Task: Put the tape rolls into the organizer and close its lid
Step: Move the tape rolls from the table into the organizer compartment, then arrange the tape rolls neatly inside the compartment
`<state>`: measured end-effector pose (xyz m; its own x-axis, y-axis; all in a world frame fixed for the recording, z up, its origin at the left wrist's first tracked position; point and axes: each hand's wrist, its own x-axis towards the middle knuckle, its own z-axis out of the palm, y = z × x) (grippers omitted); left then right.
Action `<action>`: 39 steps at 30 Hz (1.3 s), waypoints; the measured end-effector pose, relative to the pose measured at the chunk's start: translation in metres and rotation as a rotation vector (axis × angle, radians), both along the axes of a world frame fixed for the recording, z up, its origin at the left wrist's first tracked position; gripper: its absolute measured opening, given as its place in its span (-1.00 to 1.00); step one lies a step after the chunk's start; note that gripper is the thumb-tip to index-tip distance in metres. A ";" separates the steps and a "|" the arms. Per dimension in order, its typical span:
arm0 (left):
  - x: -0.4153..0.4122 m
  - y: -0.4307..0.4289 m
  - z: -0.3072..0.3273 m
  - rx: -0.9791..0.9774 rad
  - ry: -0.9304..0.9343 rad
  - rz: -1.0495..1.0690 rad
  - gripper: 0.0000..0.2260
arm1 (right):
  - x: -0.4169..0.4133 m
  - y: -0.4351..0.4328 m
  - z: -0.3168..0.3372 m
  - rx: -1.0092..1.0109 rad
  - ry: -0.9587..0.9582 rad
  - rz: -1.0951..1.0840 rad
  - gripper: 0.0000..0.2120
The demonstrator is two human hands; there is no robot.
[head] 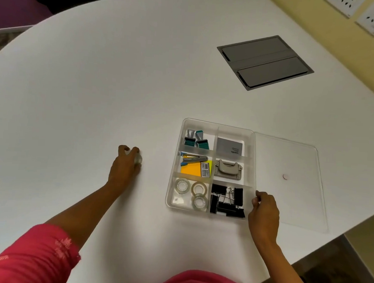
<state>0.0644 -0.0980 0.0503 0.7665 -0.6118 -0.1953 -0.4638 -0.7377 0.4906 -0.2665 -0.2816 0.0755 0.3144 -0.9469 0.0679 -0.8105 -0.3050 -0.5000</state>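
Note:
A clear plastic organizer (252,158) with several compartments sits on the white table, right of centre. Three clear tape rolls (198,195) lie in its near-left compartment. Its transparent lid (293,182) lies flat on the table just right of it. My left hand (126,166) is out on the table left of the organizer, fingers closed over another clear tape roll (138,159), mostly hidden by the fingers. My right hand (264,209) holds the organizer's near-right corner.
Other compartments hold black binder clips (227,201), a hole punch (228,169), a stapler and sticky notes (195,167), stamps, and a grey card. A grey cable hatch (265,62) is set into the table at the far right. The table edge runs close beyond the lid.

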 end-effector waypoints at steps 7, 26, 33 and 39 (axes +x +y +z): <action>-0.072 -0.012 0.035 -0.294 0.068 -0.126 -0.63 | 0.000 0.002 -0.004 -0.030 0.013 -0.010 -0.80; -0.139 -0.048 0.036 0.350 -0.087 -0.396 -0.50 | 0.000 0.007 0.000 -0.035 0.054 -0.004 -0.81; -0.133 -0.039 0.039 0.169 -0.056 -0.357 -0.55 | -0.001 0.003 0.012 0.029 0.105 0.029 -0.81; -0.124 -0.010 0.037 -0.236 0.173 0.011 -0.65 | 0.012 0.017 0.031 -0.049 0.207 0.062 -0.44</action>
<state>-0.0593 -0.1085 0.0872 0.7413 -0.6474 -0.1772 -0.3507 -0.5987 0.7201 -0.2541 -0.2648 0.1065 0.3838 -0.9225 0.0412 -0.8735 -0.3772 -0.3078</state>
